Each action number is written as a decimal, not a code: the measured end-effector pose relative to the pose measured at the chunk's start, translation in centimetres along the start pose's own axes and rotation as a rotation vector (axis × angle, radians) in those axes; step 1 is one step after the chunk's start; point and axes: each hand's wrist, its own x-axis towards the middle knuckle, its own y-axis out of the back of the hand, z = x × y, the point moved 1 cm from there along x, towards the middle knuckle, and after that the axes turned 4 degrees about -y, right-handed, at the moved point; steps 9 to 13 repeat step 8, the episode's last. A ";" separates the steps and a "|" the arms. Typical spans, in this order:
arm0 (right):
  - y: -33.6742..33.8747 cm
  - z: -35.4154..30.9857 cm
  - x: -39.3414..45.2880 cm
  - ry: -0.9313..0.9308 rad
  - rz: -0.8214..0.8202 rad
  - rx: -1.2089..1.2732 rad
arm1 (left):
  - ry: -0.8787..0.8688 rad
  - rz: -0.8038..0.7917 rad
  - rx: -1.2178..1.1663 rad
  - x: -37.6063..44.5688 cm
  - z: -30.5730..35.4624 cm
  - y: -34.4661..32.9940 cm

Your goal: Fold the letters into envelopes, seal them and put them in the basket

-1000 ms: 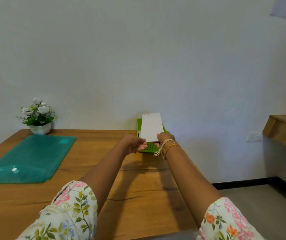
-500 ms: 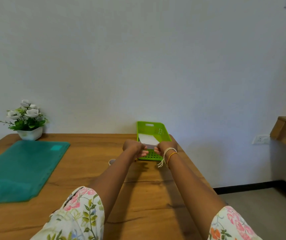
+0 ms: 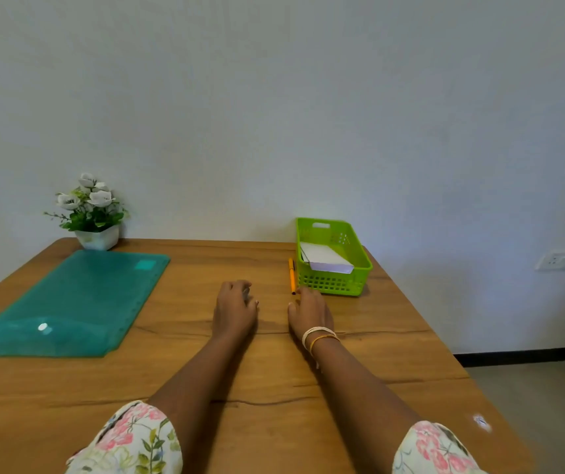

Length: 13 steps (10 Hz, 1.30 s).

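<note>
Head view: envelope (image 3: 328,261) now in basket (image 3: 359,265), hands off it.

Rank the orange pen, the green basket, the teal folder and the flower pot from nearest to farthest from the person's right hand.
From the right hand:
1. Orange pen, just beyond the fingertips, beside the basket.
2. Green basket, ahead and slightly to the right, holding white envelopes.
3. Teal folder, across the table on the left.
4. Flower pot, far left corner by the wall.

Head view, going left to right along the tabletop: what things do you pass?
Green folder → flower pot → left hand → orange pen → right hand → green basket holding envelopes.
</note>
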 end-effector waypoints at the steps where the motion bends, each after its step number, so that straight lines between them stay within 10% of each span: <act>1: -1.1 -0.1 0.8 0.044 -0.003 -0.145 | -0.096 0.043 0.006 -0.2 -0.7 -0.2; 4: -2.3 0.3 1.8 0.070 0.125 -0.231 | -0.414 0.022 0.254 2.3 -1.1 -2.7; 13: -1.9 0.4 -0.7 0.116 0.136 -0.179 | -0.422 -0.132 0.073 2.2 -1.2 -3.1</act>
